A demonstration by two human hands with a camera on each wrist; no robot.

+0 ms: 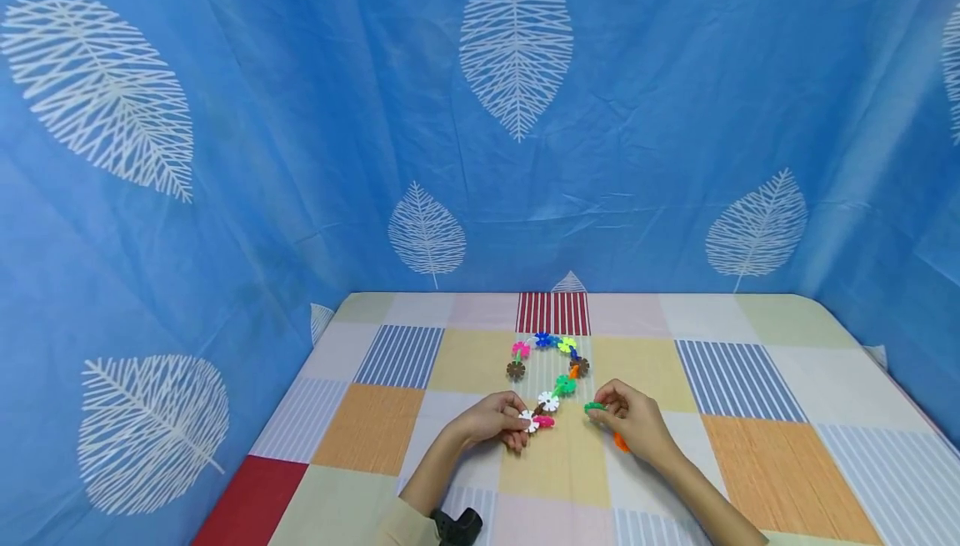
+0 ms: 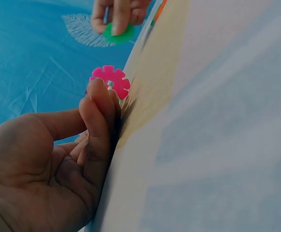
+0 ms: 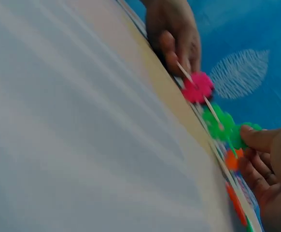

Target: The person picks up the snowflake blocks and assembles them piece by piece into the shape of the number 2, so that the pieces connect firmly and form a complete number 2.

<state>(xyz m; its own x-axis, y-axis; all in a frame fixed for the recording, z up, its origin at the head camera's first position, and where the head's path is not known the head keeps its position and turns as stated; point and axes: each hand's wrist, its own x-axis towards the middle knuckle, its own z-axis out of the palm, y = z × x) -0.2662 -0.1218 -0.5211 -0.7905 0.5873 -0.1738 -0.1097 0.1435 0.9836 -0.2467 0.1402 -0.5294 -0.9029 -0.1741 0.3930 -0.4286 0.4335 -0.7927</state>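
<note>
Near the table's middle, my left hand [image 1: 489, 419] pinches a white notched plastic disc [image 1: 530, 423] at the near end of a linked disc chain. A pink disc [image 1: 546, 422] is slotted onto it, facing the right hand; the left wrist view shows this pink disc [image 2: 119, 79] just past the fingertips. Between thumb and fingers my right hand [image 1: 636, 423] holds a green disc [image 1: 592, 407], a short gap from the pink one. That green disc [image 2: 123, 36] also shows at the top of the left wrist view. Beside the right hand lies an orange disc [image 1: 622, 443], partly hidden.
The chain curves away behind the hands through a second white disc [image 1: 548, 401], a green disc [image 1: 566, 385], a yellow disc [image 1: 567, 346] and a blue disc [image 1: 542, 340], ending at a brown disc [image 1: 515, 371]. A patchwork cloth [image 1: 375, 429] covers the table; a blue leaf-print curtain [image 1: 630, 112] surrounds it.
</note>
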